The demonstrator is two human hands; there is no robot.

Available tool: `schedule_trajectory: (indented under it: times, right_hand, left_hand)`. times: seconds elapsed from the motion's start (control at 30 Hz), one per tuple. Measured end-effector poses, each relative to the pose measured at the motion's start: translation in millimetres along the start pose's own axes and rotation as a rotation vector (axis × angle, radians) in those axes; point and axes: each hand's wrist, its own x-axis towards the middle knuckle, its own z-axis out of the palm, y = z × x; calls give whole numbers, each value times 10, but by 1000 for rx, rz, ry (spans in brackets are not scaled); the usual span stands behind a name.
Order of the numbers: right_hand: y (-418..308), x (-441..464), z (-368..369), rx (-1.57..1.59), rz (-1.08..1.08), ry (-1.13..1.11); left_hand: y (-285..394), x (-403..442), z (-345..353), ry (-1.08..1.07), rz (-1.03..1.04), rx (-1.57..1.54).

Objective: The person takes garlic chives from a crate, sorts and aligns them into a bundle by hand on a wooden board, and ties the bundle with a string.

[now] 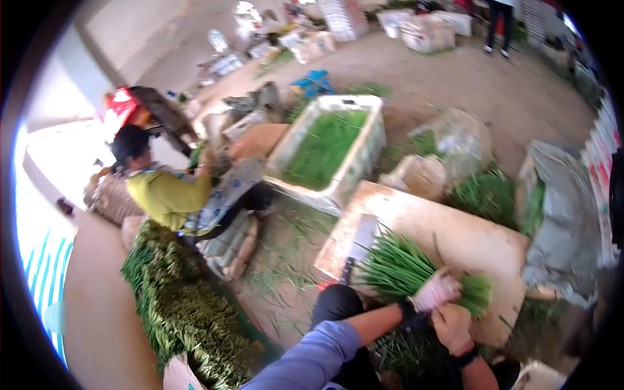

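Observation:
A bunch of green chives (400,266) lies across a pale board (465,244) in front of me. Over its right part rests my left hand (437,290), in a light pinkish glove, with the fingers closed round the stalks. My right hand (453,327), bare with a black band at the wrist, is closed close beside the left wrist. Whatever its fingers hold, if anything, is hidden. Left of the bunch, a cleaver (364,235) with a wide blade and dark handle lies on the board.
A white crate (379,140) of cut greens stands beyond the board. To the left, a person in a yellow-green top (166,198) sits by a long heap of green stalks (185,305). A grey-covered bundle (560,214) stands at right, near plastic bags (461,140).

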Motion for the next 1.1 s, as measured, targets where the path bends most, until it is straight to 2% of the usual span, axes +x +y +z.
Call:
schedule_trajectory:
  times: [0.03,0.07,0.1,0.13,0.17,0.23,0.27,0.37,0.47,0.7,0.8,0.9,0.97,1.03,1.1]
  right_hand:
    - [-61,15,-5,-65,-23,7]
    - [-52,7,22,-9,-40,46]
    - [-41,13,30,-10,-4,23]
    - [-60,24,16,20,68,20]
    - [-49,12,10,63,28,69]
    - [-80,-65,31,59,47,93]
    - [-58,-105,45,45,61,89]
    - [-63,-161,39,-4,73,34]
    - [-68,-123,54,-39,37,-7]
    - [-208,-60,-89,-8,65,-18]
    - [-155,-50,-100,53,5,9]
    - [-124,140,-515,149,1,-241]
    - [47,270,-754,13,56,-203]
    - [460,170,-666,-588,58,-266]
    - [596,131,-680,-726,228,-508]
  left_hand:
    - [-19,-3,-131,170,-20,-163]
    - [-35,-52,-213,20,-16,-116]
    - [-72,-19,-155,262,72,-148]
    - [-81,-86,-13,226,-10,-352]
    - [-20,-40,-236,247,2,-247]
    - [93,56,-344,247,-54,-295]
    - [95,54,-349,221,-69,-334]
    - [85,21,-203,233,14,-190]
    - [56,36,-215,134,-6,-141]
    - [116,108,-313,156,-33,-258]
    - [89,115,-298,149,-74,-335]
    - [18,87,-246,134,-42,-305]
    - [116,24,-331,72,-107,-434]
    - [187,73,-394,203,-68,-317]
    - [244,62,-502,195,-131,-371]
